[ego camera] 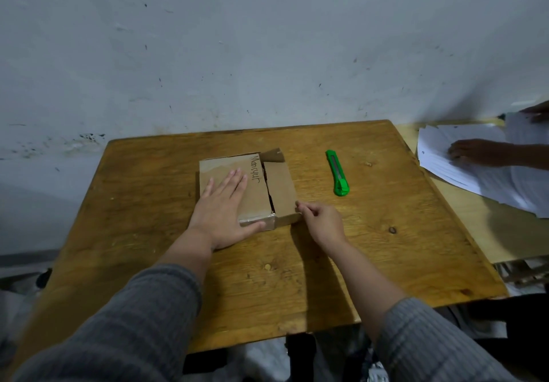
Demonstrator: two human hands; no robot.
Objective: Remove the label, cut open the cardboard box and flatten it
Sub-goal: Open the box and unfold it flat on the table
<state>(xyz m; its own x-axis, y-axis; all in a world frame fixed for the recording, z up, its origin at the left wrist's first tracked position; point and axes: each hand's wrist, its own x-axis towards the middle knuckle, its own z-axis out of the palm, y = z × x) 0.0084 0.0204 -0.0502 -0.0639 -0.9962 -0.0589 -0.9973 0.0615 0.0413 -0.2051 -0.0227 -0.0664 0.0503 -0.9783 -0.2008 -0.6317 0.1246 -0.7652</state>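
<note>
A small brown cardboard box (pixel 255 191) lies flat on the wooden table (pixel 148 218), with handwriting on its top and a dark slit along its right side. My left hand (pixel 222 209) rests palm-down on the box's left half, fingers spread, thumb along the taped near edge. My right hand (pixel 320 221) pinches the near right corner of the box's right flap between thumb and fingers. A small flap stands up at the far right corner. A green utility knife (pixel 337 172) lies on the table to the right of the box, untouched.
A white wall stands behind the table. On a second table at the right, another person's hands (pixel 472 153) rest on a stack of white papers (pixel 475 170). The table's near edge is close to my body.
</note>
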